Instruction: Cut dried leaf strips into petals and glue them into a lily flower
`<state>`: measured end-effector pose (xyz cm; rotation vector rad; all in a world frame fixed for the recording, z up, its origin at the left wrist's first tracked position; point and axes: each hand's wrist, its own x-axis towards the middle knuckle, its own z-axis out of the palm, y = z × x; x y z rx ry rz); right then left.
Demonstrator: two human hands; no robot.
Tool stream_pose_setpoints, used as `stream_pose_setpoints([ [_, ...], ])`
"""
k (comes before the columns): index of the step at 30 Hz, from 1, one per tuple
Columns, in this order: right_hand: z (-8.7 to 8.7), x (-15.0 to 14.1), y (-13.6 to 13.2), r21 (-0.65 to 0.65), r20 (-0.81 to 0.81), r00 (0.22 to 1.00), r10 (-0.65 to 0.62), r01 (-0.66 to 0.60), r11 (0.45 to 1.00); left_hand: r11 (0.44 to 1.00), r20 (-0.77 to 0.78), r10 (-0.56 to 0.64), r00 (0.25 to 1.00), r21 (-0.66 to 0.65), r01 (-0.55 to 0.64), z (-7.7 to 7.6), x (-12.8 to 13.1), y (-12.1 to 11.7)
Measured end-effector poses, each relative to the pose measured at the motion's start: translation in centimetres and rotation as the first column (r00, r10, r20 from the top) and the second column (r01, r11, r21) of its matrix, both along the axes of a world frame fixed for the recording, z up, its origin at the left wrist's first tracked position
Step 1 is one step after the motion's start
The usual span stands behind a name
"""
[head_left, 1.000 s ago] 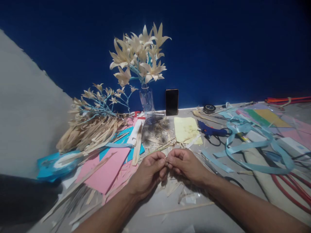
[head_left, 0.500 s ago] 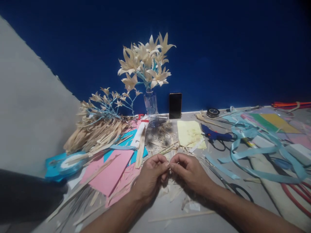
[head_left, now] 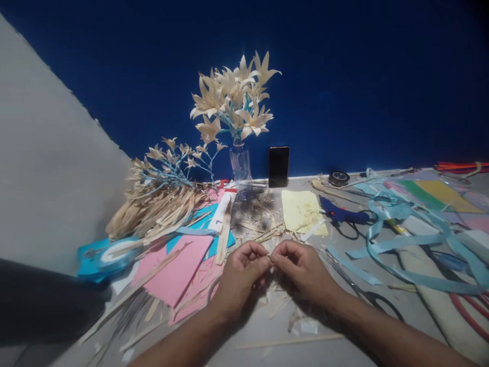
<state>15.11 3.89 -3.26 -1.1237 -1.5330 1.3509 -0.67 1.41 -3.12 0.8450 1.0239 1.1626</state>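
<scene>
My left hand (head_left: 244, 272) and my right hand (head_left: 301, 270) meet fingertip to fingertip over the middle of the table. Both are closed in a pinch on something small and pale, too small and too covered by the fingers to name. Beneath them lie scattered scraps of dry husk (head_left: 278, 303). Just left of my left hand are a pink sheet (head_left: 175, 270) and a long strip of dried husk (head_left: 224, 232). Black-handled scissors (head_left: 376, 300) rest beside my right forearm, partly hidden by it.
Cream husk flowers (head_left: 233, 92) stand in a clear bottle (head_left: 240, 168) near a propped phone (head_left: 278, 166). Smaller flowers (head_left: 168, 160) lie on husks (head_left: 153, 211) at left. A blue glue gun (head_left: 344, 211), yellow paper (head_left: 301, 211), looped light-blue ribbon (head_left: 412, 239) and black tape (head_left: 338, 178) spread rightward.
The view has shifted, so everything sits further right and slightly lower in the picture. My fingertips stay together, with small changes in the pinch.
</scene>
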Motion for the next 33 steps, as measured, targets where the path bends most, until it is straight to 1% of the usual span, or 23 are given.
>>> stream_pose_setpoints([
  [2,-0.17,0.06,0.02,-0.008,-0.015,1.000,0.015,-0.015,1.000,0.999,-0.076,0.035,0.996,0.015,-0.034,0.04,0.00,-0.06],
  [3,-0.25,0.09,0.01,-0.034,-0.040,0.999,0.030,-0.031,0.999,0.999,-0.086,0.036,0.996,0.014,-0.035,0.01,0.00,-0.07],
  [6,-0.28,0.15,-0.02,-0.157,-0.149,0.987,0.060,-0.084,0.984,1.000,-0.061,0.024,0.998,-0.010,-0.025,-0.11,-0.04,-0.08],
  [7,-0.19,0.16,-0.01,-0.198,-0.180,0.982,0.061,-0.097,0.975,0.999,-0.094,0.040,0.995,0.009,-0.040,-0.10,-0.09,-0.08],
  [8,-0.07,0.17,0.02,-0.231,-0.203,0.978,0.057,-0.105,0.967,0.996,-0.164,0.070,0.984,0.062,-0.060,-0.06,-0.16,-0.07],
  [9,0.06,0.16,0.07,-0.255,-0.219,0.974,0.054,-0.110,0.961,0.986,-0.260,0.118,0.959,0.145,-0.082,0.02,-0.25,-0.06],
  [11,0.28,0.15,0.17,-0.274,-0.241,0.969,0.045,-0.113,0.955,0.933,-0.438,0.240,0.867,0.349,-0.082,0.22,-0.46,-0.07],
  [12,0.33,0.15,0.21,-0.273,-0.243,0.969,0.042,-0.110,0.956,0.900,-0.491,0.288,0.822,0.431,-0.057,0.30,-0.55,-0.09],
  [13,0.32,0.15,0.23,-0.268,-0.236,0.971,0.038,-0.103,0.958,0.874,-0.524,0.316,0.791,0.485,-0.028,0.35,-0.62,-0.13],
  [15,0.15,0.16,0.21,-0.245,-0.197,0.980,0.028,-0.077,0.966,0.848,-0.559,0.324,0.763,0.529,0.027,0.38,-0.71,-0.24],
  [18,-0.25,0.13,0.04,-0.176,-0.124,0.992,0.022,-0.044,0.983,0.832,-0.601,0.312,0.736,0.547,0.094,0.34,-0.69,-0.37],
  [20,-0.41,0.08,-0.08,-0.161,-0.111,0.994,0.021,-0.039,0.986,0.834,-0.616,0.306,0.726,0.541,0.108,0.31,-0.66,-0.35],
  [21,-0.42,0.05,-0.12,-0.171,-0.118,0.993,0.017,-0.038,0.985,0.845,-0.614,0.300,0.730,0.526,0.095,0.29,-0.66,-0.29],
  [22,-0.40,0.03,-0.13,-0.186,-0.127,0.992,0.010,-0.034,0.982,0.865,-0.602,0.288,0.745,0.496,0.067,0.27,-0.67,-0.20],
  [24,-0.26,0.03,-0.07,-0.212,-0.146,0.989,0.010,-0.041,0.976,0.928,-0.548,0.222,0.807,0.372,-0.003,0.16,-0.72,0.01],
  [26,-0.12,0.06,0.04,-0.224,-0.158,0.987,0.022,-0.058,0.973,0.980,-0.430,0.117,0.895,0.196,-0.034,-0.01,-0.79,0.22],
  [28,-0.06,0.10,0.15,-0.233,-0.153,0.987,0.041,-0.077,0.969,0.998,-0.276,0.036,0.961,0.060,-0.020,-0.22,-0.84,0.37],
  [29,-0.08,0.13,0.19,-0.241,-0.144,0.988,0.045,-0.079,0.967,1.000,-0.203,0.020,0.979,0.025,-0.015,-0.30,-0.84,0.43],
  [31,-0.17,0.17,0.25,-0.256,-0.123,0.991,0.043,-0.073,0.964,1.000,-0.093,0.016,0.995,0.002,-0.016,-0.39,-0.82,0.50],
  [33,-0.26,0.21,0.30,-0.278,-0.124,0.991,0.047,-0.080,0.957,1.000,-0.038,0.015,0.999,-0.002,-0.015,-0.35,-0.79,0.56],
])
